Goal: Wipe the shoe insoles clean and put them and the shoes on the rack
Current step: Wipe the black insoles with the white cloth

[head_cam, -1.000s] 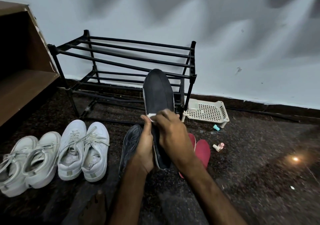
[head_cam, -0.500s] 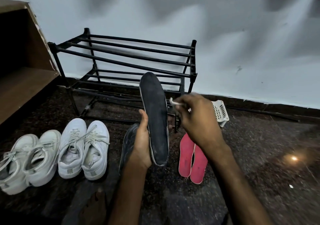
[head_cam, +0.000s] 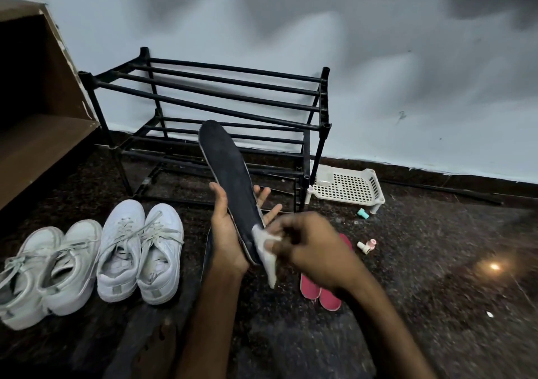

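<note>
My left hand (head_cam: 225, 233) holds a black insole (head_cam: 228, 180) upright by its heel end, toe pointing up towards the rack. My right hand (head_cam: 314, 247), blurred, pinches a white wipe (head_cam: 266, 250) against the insole's lower right edge. A second black insole (head_cam: 207, 257) lies on the floor, mostly hidden behind my left hand. Two red insoles (head_cam: 320, 292) lie on the floor under my right wrist. Two pairs of white sneakers (head_cam: 139, 250) (head_cam: 43, 273) stand at the left. The black two-tier shoe rack (head_cam: 233, 99) stands against the wall with nothing on its bars.
A brown wooden shelf unit (head_cam: 35, 134) stands at the far left. A white perforated plastic tray (head_cam: 346, 186) lies right of the rack, with small teal (head_cam: 363, 213) and pink (head_cam: 367, 245) items near it. The floor is dark speckled stone. My bare foot (head_cam: 157, 349) shows at the bottom.
My right hand has come back down from beside the rack to the insole's lower edge with the wipe. The insole has tilted, its toe now leaning left.
</note>
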The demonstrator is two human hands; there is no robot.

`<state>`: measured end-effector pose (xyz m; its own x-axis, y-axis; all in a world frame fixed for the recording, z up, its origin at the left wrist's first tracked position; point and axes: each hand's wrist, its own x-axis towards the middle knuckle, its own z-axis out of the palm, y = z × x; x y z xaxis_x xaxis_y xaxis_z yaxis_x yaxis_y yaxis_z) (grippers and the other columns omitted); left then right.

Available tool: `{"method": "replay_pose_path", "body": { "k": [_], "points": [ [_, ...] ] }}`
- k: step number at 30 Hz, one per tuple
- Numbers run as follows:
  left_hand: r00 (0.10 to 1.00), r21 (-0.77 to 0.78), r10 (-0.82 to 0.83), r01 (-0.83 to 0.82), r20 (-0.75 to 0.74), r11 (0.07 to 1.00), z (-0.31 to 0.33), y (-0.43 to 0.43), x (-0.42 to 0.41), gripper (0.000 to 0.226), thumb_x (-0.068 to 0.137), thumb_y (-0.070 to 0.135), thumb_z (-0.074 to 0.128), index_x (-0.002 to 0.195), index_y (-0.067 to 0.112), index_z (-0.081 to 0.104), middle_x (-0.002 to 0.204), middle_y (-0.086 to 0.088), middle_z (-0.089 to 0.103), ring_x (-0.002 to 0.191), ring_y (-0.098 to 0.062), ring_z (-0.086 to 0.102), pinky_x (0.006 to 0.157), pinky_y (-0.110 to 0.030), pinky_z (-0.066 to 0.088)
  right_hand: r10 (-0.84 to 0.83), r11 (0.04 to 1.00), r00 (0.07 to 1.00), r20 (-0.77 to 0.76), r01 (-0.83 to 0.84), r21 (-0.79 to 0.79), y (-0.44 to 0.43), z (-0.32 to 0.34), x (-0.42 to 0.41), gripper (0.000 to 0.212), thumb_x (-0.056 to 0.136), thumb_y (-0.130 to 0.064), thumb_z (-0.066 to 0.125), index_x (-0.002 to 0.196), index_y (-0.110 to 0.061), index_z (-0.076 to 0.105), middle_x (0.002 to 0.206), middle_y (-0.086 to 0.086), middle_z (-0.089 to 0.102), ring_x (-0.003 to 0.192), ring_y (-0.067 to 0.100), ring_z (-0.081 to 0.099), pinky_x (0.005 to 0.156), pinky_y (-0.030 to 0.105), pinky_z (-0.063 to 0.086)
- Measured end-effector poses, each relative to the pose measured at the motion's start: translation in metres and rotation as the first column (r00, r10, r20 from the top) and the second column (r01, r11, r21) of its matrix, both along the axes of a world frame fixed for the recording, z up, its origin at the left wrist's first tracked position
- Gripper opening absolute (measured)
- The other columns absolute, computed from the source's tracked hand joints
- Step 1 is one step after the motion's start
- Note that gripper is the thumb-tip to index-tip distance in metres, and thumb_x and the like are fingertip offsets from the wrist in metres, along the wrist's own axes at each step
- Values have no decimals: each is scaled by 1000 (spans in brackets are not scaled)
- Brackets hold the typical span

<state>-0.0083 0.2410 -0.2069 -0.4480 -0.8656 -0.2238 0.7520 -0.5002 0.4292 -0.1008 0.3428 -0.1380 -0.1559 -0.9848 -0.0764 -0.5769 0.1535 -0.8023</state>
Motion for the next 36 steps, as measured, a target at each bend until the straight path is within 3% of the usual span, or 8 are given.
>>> {"method": "replay_pose_path", "body": {
  "k": [4, 7, 12, 16, 19, 25, 29, 36],
  "points": [
    [991, -38, -114, 112, -67, 993, -2, 8, -5, 75, 86, 70, 45, 105, 1, 68, 108, -17, 65, 114, -33, 59, 108, -49, 41, -352, 885, 867, -353, 185, -428, -2, 3, -4, 20, 86, -6, 62, 100, -19, 70, 96, -2, 68, 86, 16, 63, 79, 31, 52],
    [985, -89, -163, 157, -58, 984, 4, 16, -7, 71, 86, 66, 41, 106, 3, 65, 104, -15, 70, 103, -29, 69, 107, -52, 40, -63, 939, 945, -320, -52, -339, -6, -22, 25, 23, 84, -3, 59, 101, -14, 68, 106, 2, 63, 99, 17, 58, 86, 33, 47],
    [977, -128, -113, 91, -179, 988, 2, 0, 10, 76, 79, 62, 62, 135, 10, 55, 126, -10, 62, 129, -34, 52, 103, -63, 40, 96, 923, 995, 8, -86, -376, 1, -33, 30, 15, 94, -21, 60, 100, -16, 72, 98, -7, 66, 97, 4, 59, 88, 21, 45],
    [985, -132, -147, 135, -90, 982, 3, -5, 11, 80, 89, 69, 34, 144, 12, 44, 146, -9, 50, 133, -31, 49, 107, -57, 39, 107, 908, 982, -153, -159, -388, -2, -43, 34, 31, 100, -30, 50, 128, -21, 60, 133, -9, 54, 128, 1, 43, 109, 20, 33],
    [980, -52, -201, 201, 7, 978, 4, 1, 10, 81, 86, 75, 34, 130, 13, 60, 132, -12, 61, 117, -26, 62, 106, -48, 41, 138, 931, 953, -270, -218, -292, -18, -48, 18, 46, 103, -33, 40, 148, -23, 40, 156, -9, 32, 144, -1, 21, 120, 24, 14],
    [987, -15, -161, 161, -8, 987, 12, 14, 2, 72, 92, 67, 34, 123, 8, 61, 111, -11, 71, 102, -24, 70, 80, -35, 59, -7, 956, 952, -307, -83, -281, -40, -38, 2, 43, 102, -32, 39, 140, -17, 52, 148, -2, 47, 139, 3, 36, 121, 32, 17],
    [998, -83, 27, -23, 55, 996, 10, 0, 10, 69, 95, 65, 28, 129, 15, 60, 131, -2, 64, 126, -21, 56, 109, -47, 39, -87, 907, 963, -254, -28, -420, 0, -52, 31, 32, 96, -31, 49, 108, -14, 73, 113, -3, 72, 110, 6, 63, 115, 33, 32],
    [999, -106, -51, 53, 17, 993, 12, 1, 9, 71, 94, 66, 25, 127, 14, 60, 124, -2, 68, 114, -20, 65, 109, -47, 37, 55, 899, 977, -207, -138, -415, -19, -48, 38, 43, 102, -32, 44, 141, -16, 51, 150, -6, 44, 141, -3, 29, 121, 27, 16]
  ]
}}
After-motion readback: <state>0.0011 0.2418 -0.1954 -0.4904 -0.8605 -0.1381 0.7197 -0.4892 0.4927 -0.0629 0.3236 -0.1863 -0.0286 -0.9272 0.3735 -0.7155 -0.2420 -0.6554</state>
